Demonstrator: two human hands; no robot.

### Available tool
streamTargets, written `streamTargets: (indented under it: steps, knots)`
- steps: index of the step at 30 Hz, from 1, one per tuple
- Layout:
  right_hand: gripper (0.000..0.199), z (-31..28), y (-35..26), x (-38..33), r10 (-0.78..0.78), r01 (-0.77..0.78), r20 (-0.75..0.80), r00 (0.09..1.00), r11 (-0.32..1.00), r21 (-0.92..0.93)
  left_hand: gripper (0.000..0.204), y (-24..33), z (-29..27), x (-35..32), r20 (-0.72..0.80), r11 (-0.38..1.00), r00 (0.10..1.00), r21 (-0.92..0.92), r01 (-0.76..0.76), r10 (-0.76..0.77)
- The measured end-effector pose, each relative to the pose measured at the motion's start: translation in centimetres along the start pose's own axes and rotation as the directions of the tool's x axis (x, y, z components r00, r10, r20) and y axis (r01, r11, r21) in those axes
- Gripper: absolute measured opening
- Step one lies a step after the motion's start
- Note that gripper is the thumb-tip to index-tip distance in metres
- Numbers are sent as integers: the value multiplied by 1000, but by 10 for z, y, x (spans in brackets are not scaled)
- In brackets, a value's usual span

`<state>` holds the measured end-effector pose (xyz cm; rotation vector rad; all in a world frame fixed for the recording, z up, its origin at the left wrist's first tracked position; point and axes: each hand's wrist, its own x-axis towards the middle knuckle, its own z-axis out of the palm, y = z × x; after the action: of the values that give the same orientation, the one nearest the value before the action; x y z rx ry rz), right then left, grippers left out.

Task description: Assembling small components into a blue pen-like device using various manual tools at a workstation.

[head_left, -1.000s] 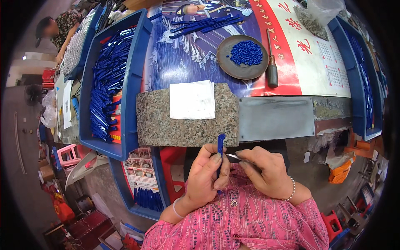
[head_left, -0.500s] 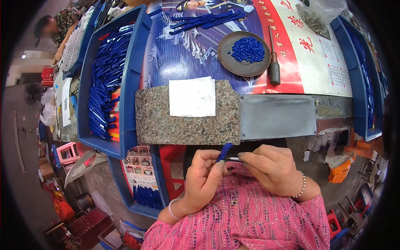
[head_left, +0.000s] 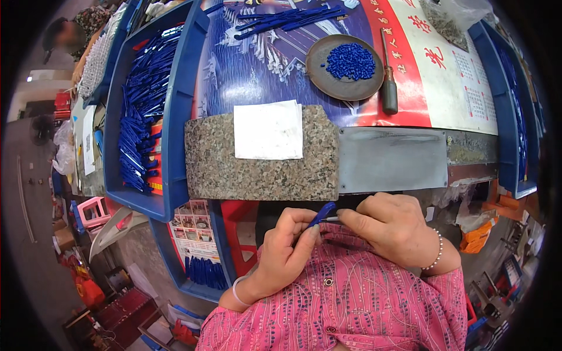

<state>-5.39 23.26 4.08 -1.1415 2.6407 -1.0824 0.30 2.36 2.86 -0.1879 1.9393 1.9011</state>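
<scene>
Near the bench's front edge, my left hand [head_left: 284, 254] pinches a slim blue plastic piece [head_left: 324, 213] between thumb and fingers, its rounded end sticking out up and to the right. My right hand [head_left: 391, 229] is closed on a thin metal tool [head_left: 333, 219], whose short bright length reaches the blue piece. The rest of the tool is hidden in my fingers. Both hands are held just below the speckled stone slab [head_left: 211, 167], on which a white folded paper [head_left: 268, 131] lies.
A blue bin [head_left: 177, 117] of slim blue parts stands left, another blue bin [head_left: 510, 111] right. Further back are a round dish [head_left: 319, 82] of small blue bits, a screwdriver [head_left: 389, 93] and loose blue strips [head_left: 293, 20]. A grey metal plate [head_left: 392, 161] adjoins the slab.
The blue piece has tilted further to the right in my left hand. My right hand has moved slightly up and right, still against the piece. The whole view has shifted a little.
</scene>
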Motion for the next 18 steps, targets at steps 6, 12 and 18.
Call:
streamTargets:
  steps: [6,12,18]
  knots:
    - [24,-10,5,4,-29,32,145,989,999,-16,15,8,-6,5,214,898,932,-273,344,-292]
    - [27,9,-4,-4,172,-182,71,983,966,184,17,3,-10,9,439,499,821,-653,570,-364]
    - [30,5,-9,-4,150,-175,172,974,974,141,18,5,-11,9,442,398,797,-699,594,-412]
